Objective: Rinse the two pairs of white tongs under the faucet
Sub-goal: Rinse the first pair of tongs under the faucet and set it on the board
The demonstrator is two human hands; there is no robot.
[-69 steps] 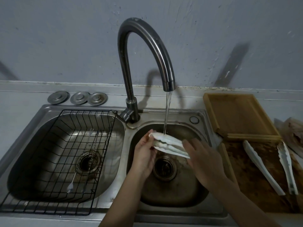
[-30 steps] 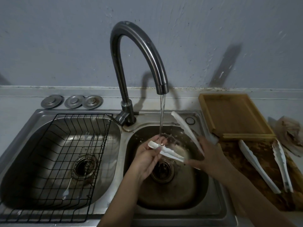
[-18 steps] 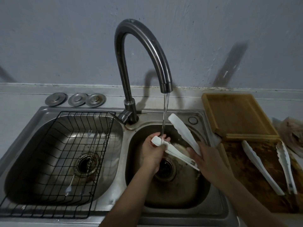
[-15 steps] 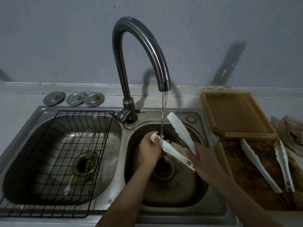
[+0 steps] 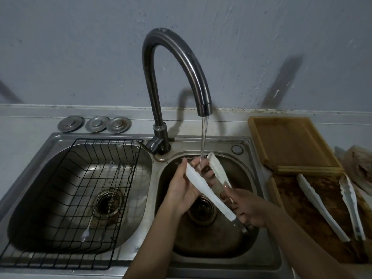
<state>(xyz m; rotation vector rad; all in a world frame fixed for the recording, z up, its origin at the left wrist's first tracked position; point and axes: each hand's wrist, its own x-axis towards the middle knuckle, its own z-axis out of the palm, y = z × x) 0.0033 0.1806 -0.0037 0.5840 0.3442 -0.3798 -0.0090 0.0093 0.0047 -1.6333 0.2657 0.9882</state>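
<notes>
A pair of white tongs (image 5: 207,192) is spread open over the right sink basin (image 5: 247,234). Water runs from the dark curved faucet (image 5: 175,57) and falls between the two arms onto my left fingers. My left hand (image 5: 183,190) grips the left arm of the tongs near its tip. My right hand (image 5: 247,208) holds the tongs at the hinge end. The right arm of the tongs (image 5: 218,169) points up toward the stream. A second pair of white tongs (image 5: 320,206) lies open on the stained wooden tray at the right.
A black wire rack (image 5: 76,198) sits in the left basin with thin utensils on it. Three metal drain plugs (image 5: 94,123) lie behind the sink. A wooden tray (image 5: 291,143) stands at the right, and a crumpled bag (image 5: 360,168) lies at the far right.
My left hand has turned the left arm of the tongs so its flat side faces up and has slid along it. The stream now falls between the arms.
</notes>
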